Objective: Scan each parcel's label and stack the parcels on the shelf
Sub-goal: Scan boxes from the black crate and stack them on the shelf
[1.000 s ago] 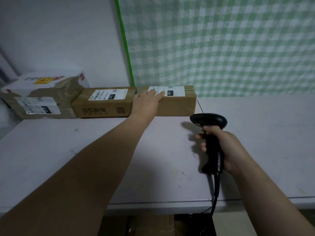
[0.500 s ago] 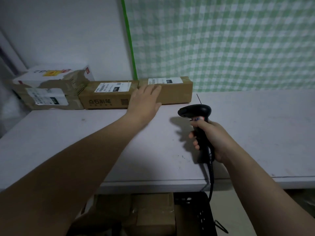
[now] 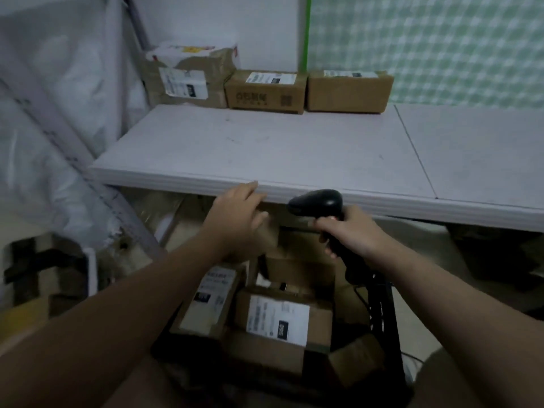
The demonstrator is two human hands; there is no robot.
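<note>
Three labelled cardboard parcels stand in a row at the back of the white shelf (image 3: 265,154): a large taped one (image 3: 191,78) on the left, a middle one (image 3: 266,91), and a right one (image 3: 348,89). My right hand (image 3: 350,231) grips a black barcode scanner (image 3: 318,203) just below the shelf's front edge. My left hand (image 3: 238,219) hovers with relaxed fingers over more labelled parcels (image 3: 279,322) in a black crate (image 3: 382,319) under the shelf. It holds nothing.
White plastic sheeting (image 3: 59,113) hangs at the left. A green checked cloth (image 3: 426,39) covers the wall behind. A dark and tan box (image 3: 38,275) sits on the floor at the lower left. The scanner's cable trails down by the crate.
My left hand has left the right parcel on the shelf and dropped below the front edge. My right hand with the scanner came down too. The view tilted down to the crate.
</note>
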